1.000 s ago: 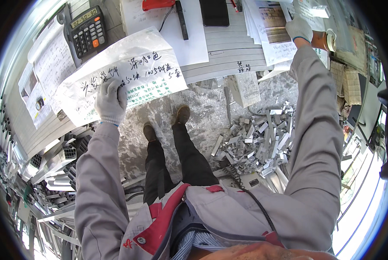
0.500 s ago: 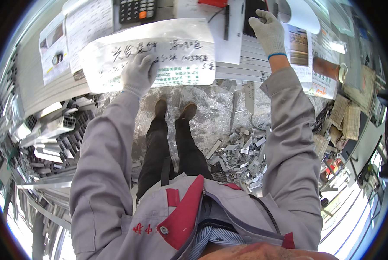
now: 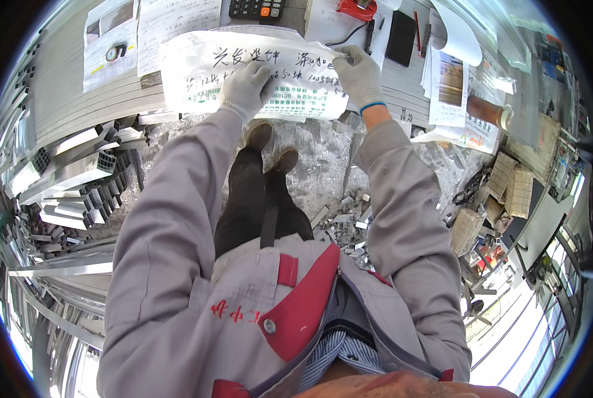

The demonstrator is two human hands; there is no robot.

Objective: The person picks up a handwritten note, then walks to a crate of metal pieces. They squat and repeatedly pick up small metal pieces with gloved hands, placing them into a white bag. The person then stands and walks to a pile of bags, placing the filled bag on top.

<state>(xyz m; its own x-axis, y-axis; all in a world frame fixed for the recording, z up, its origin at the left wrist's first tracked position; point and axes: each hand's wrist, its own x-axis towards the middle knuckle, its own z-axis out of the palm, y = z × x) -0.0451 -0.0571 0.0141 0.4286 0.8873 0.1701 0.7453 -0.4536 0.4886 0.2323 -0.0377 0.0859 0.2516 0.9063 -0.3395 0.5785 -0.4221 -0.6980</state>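
White sheet, glossy, blk handwriting + green print; lies at front edge of table, a gloved hand at each side of its middle.

Change: R hand was up near phone half a sec ago, fingers off sheet; now at sheet's upper R corner. R grip: thumb + fingertips together on the edge, looks pinched.

L hand: no change, still on sheet's lower mid, fingers curled over it, covering some writing. Firm hold or just resting? Can't tell.

Meaning (my read): sheet is now handled w/ both hands, R corner under control as well. Phone well apart from R hand now.

Nearby: pen + red item just beyond R hand; calc beyond sheet, cut by top of view.
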